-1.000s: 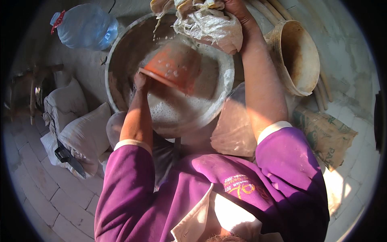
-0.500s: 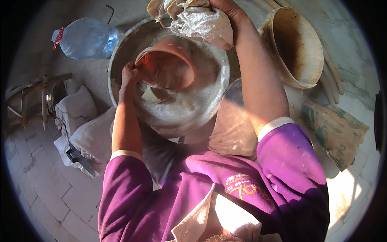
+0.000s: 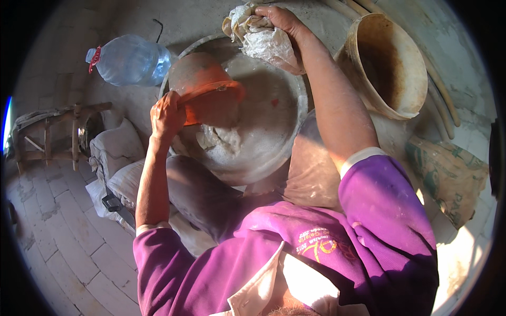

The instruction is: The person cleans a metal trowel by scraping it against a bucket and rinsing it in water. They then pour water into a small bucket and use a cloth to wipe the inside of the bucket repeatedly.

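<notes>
My left hand (image 3: pixel 167 113) is closed on the rim of an orange-red bowl (image 3: pixel 197 73), dusty grey on its outside. The bowl is tipped over above a wide round tub (image 3: pixel 299 118), its mouth turned downward and toward me. Pale, blurred matter shows at the mouth. Beneath it, a whitish lump (image 3: pixel 221 139) lies on the cloudy grey contents of the tub, with a small red bit (image 3: pixel 274 102) farther right. My right hand (image 3: pixel 284 23) grips a bunched white woven plastic sack (image 3: pixel 269 48) over the tub's far right rim.
A big clear water bottle (image 3: pixel 132 60) lies left of the tub. An open, stained bucket (image 3: pixel 419 92) stands at right, beside hoses (image 3: pixel 445 100). Filled white sacks (image 3: pixel 118 150) and a wooden frame (image 3: pixel 76 131) are at left. A brown paper bag (image 3: pixel 448 174) lies at right.
The bowl has turned over from mouth facing me to mouth downward, and my left hand has shifted toward the tub's left rim. My right hand still holds the sack. The whole view has shifted slightly.
</notes>
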{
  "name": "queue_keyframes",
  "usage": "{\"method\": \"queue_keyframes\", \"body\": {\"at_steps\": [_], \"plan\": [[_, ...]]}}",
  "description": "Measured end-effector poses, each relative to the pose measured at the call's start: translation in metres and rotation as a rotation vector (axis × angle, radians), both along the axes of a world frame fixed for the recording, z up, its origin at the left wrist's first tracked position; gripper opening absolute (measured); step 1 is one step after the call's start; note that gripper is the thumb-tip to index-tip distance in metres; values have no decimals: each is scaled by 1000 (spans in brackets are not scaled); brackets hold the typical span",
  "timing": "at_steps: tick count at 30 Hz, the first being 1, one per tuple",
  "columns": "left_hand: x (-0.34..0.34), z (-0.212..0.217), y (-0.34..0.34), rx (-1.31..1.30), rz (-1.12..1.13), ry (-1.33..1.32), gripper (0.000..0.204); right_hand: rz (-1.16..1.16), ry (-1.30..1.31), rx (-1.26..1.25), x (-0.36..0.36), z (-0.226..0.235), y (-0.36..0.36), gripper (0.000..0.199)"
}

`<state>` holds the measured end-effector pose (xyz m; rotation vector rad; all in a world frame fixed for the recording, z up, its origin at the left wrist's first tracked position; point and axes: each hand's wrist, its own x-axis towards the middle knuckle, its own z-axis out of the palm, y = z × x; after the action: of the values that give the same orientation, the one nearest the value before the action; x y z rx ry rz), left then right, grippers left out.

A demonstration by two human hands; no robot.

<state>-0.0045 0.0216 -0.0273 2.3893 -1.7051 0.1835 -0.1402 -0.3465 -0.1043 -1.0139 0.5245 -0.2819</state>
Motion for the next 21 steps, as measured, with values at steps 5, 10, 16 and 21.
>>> {"method": "queue_keyframes", "body": {"at_steps": [5,10,16,21], "plan": [[-3,35,16,-291,13,-117,19,33,157,-289,7,-11,1,39],[6,90,6,-478,22,-269,21,82,90,-438,-12,50,38,28],[15,134,2,-671,122,-312,21,214,74,-558,-27,60,74,31],[20,145,-13,-802,357,-151,20,251,4,-355,-18,-23,95,36]]}}
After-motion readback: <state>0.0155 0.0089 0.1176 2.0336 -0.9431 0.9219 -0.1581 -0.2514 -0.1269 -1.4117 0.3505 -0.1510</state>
